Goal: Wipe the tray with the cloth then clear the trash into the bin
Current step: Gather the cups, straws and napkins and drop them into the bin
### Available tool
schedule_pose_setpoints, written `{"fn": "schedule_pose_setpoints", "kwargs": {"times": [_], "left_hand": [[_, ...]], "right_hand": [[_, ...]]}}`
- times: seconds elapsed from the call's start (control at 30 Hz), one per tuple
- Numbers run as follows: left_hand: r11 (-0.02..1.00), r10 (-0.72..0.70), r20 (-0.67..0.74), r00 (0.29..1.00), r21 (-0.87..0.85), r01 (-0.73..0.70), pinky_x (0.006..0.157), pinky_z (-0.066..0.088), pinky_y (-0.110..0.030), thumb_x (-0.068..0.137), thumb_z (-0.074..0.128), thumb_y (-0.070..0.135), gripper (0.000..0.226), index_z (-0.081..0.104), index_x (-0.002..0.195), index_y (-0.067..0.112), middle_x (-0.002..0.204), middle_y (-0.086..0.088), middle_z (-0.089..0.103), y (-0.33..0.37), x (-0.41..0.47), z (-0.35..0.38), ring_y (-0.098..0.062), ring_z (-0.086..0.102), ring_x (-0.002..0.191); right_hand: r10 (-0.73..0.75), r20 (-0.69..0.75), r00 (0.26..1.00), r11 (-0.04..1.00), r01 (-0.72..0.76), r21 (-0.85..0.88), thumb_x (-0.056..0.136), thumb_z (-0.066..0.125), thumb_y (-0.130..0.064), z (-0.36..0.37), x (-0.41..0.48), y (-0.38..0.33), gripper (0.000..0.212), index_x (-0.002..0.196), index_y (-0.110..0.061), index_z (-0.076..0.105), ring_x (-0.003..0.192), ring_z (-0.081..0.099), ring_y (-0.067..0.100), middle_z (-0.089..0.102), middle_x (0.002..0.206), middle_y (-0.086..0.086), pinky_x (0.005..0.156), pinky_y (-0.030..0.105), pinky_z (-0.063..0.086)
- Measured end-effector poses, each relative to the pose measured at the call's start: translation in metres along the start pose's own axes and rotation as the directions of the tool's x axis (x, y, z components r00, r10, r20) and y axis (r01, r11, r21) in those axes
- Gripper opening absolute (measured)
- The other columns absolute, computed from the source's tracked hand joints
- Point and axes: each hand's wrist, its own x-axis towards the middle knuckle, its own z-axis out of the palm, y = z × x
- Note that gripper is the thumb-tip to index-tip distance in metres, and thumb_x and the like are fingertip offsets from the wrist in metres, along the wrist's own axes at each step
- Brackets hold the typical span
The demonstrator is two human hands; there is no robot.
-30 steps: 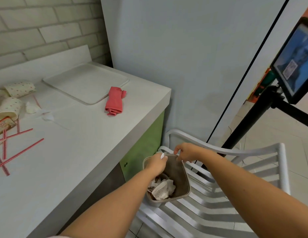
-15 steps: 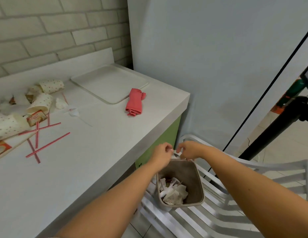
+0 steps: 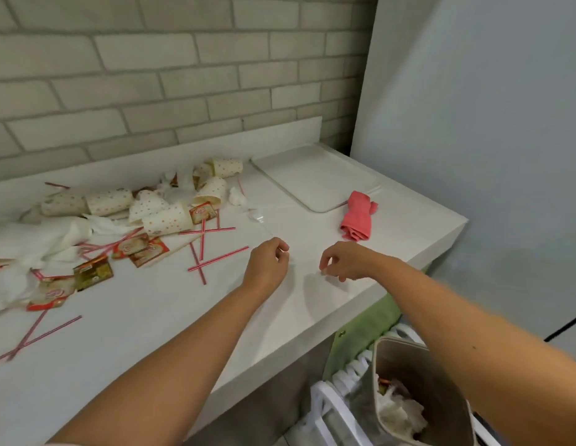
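A white tray [image 3: 315,181] lies at the back right of the white counter [image 3: 145,320], and a folded pink cloth [image 3: 358,217] sits just in front of it. Trash is heaped at the left: dotted paper cups [image 3: 164,217], crumpled tissues [image 3: 39,236], red sachets [image 3: 140,249] and red-striped straws [image 3: 215,259]. A grey bin [image 3: 418,391] with tissue inside stands on a white chair at lower right. My left hand [image 3: 267,268] and my right hand [image 3: 342,262] hover over the counter's middle, fingers loosely curled, nothing visibly held.
A brick wall [image 3: 183,75] backs the counter and a pale blue panel [image 3: 473,140] rises at the right. The white slatted chair [image 3: 328,407] sits below the counter's edge beside a green cabinet front [image 3: 373,323].
Both hands rose from the bin's rim and now hang over the counter. The view swung left, bringing the trash pile into sight.
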Motion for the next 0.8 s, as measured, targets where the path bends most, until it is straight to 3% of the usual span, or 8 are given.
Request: {"fn": "schedule_pose_setpoints", "kwargs": {"times": [0.1, 0.2, 0.3, 0.4, 0.53, 0.63, 0.73, 0.8], "left_hand": [[0.993, -0.07, -0.068, 0.995, 0.085, 0.076, 0.077, 0.043, -0.023, 0.093, 0.046, 0.008, 0.022, 0.061, 0.108, 0.006, 0.107, -0.008, 0.062, -0.038, 0.009, -0.033, -0.016, 0.054, 0.087], [0.972, -0.103, -0.156, 0.982, 0.194, 0.133, 0.087, 0.045, -0.027, 0.091, 0.05, 0.005, 0.021, 0.064, 0.106, 0.005, 0.113, -0.011, 0.059, -0.071, 0.021, -0.063, -0.023, 0.056, 0.104], [0.936, -0.129, -0.242, 0.962, 0.292, 0.199, 0.093, 0.046, -0.034, 0.088, 0.055, 0.005, 0.02, 0.066, 0.104, 0.006, 0.117, -0.013, 0.055, -0.097, 0.034, -0.089, -0.028, 0.053, 0.108], [0.9, -0.186, -0.273, 0.944, 0.337, 0.275, 0.097, 0.044, -0.036, 0.088, 0.058, 0.012, 0.025, 0.063, 0.111, 0.006, 0.122, -0.015, 0.052, -0.114, 0.046, -0.107, -0.03, 0.049, 0.114], [0.837, -0.236, -0.192, 0.952, 0.458, 0.3, 0.096, 0.043, -0.036, 0.088, 0.059, 0.029, 0.04, 0.057, 0.12, 0.004, 0.126, -0.014, 0.05, -0.124, 0.054, -0.115, -0.029, 0.049, 0.116], [0.81, -0.286, -0.13, 0.949, 0.496, 0.312, 0.085, 0.048, -0.034, 0.089, 0.059, 0.031, 0.036, 0.062, 0.111, 0.004, 0.114, -0.012, 0.059, -0.128, 0.059, -0.114, -0.027, 0.057, 0.106], [0.808, -0.359, -0.082, 0.93, 0.471, 0.354, 0.073, 0.05, -0.033, 0.089, 0.057, 0.023, 0.025, 0.067, 0.101, 0.004, 0.1, -0.012, 0.067, -0.128, 0.064, -0.116, -0.026, 0.064, 0.093], [0.81, -0.393, -0.065, 0.917, 0.447, 0.379, 0.073, 0.05, -0.032, 0.089, 0.054, 0.016, 0.021, 0.065, 0.102, 0.004, 0.098, -0.01, 0.066, -0.128, 0.068, -0.118, -0.026, 0.065, 0.093]], "right_hand": [[-0.085, -0.031, 0.996, 0.996, 0.083, -0.038, 0.091, 0.055, -0.017, 0.011, 0.021, -0.032, 0.019, 0.104, -0.009, 0.066, 0.067, 0.055, 0.012, 0.053, 0.08, -0.006, 0.051, 0.014, 0.037], [-0.158, -0.077, 0.984, 0.985, 0.152, -0.082, 0.092, 0.054, -0.018, 0.021, 0.04, -0.058, 0.021, 0.106, -0.01, 0.068, 0.083, 0.05, 0.013, 0.05, 0.091, -0.004, 0.058, 0.008, 0.033], [-0.208, -0.123, 0.97, 0.976, 0.197, -0.093, 0.093, 0.053, -0.016, 0.032, 0.059, -0.083, 0.023, 0.11, -0.008, 0.067, 0.088, 0.051, 0.013, 0.053, 0.082, -0.007, 0.064, 0.013, 0.038], [-0.246, -0.133, 0.96, 0.966, 0.231, -0.118, 0.094, 0.052, -0.016, 0.043, 0.077, -0.107, 0.026, 0.116, -0.01, 0.065, 0.108, 0.054, 0.021, 0.058, 0.111, 0.005, 0.089, 0.023, 0.039], [-0.263, -0.143, 0.954, 0.96, 0.245, -0.132, 0.092, 0.052, -0.01, 0.058, 0.101, -0.127, 0.036, 0.127, -0.013, 0.058, 0.12, 0.046, 0.025, 0.049, 0.128, 0.009, 0.099, 0.027, 0.036], [-0.27, -0.116, 0.956, 0.954, 0.249, -0.168, 0.091, 0.053, -0.009, 0.065, 0.113, -0.134, 0.037, 0.128, -0.014, 0.058, 0.118, 0.044, 0.027, 0.048, 0.126, 0.01, 0.097, 0.031, 0.038], [-0.286, -0.106, 0.952, 0.942, 0.259, -0.212, 0.089, 0.057, -0.011, 0.069, 0.121, -0.135, 0.014, 0.099, -0.014, 0.068, 0.104, 0.048, 0.028, 0.051, 0.108, 0.01, 0.083, 0.029, 0.038], [-0.294, -0.125, 0.948, 0.944, 0.266, -0.197, 0.089, 0.061, -0.014, 0.069, 0.124, -0.135, 0.025, 0.113, -0.012, 0.067, 0.107, 0.051, 0.025, 0.055, 0.112, 0.01, 0.085, 0.024, 0.037]]}}
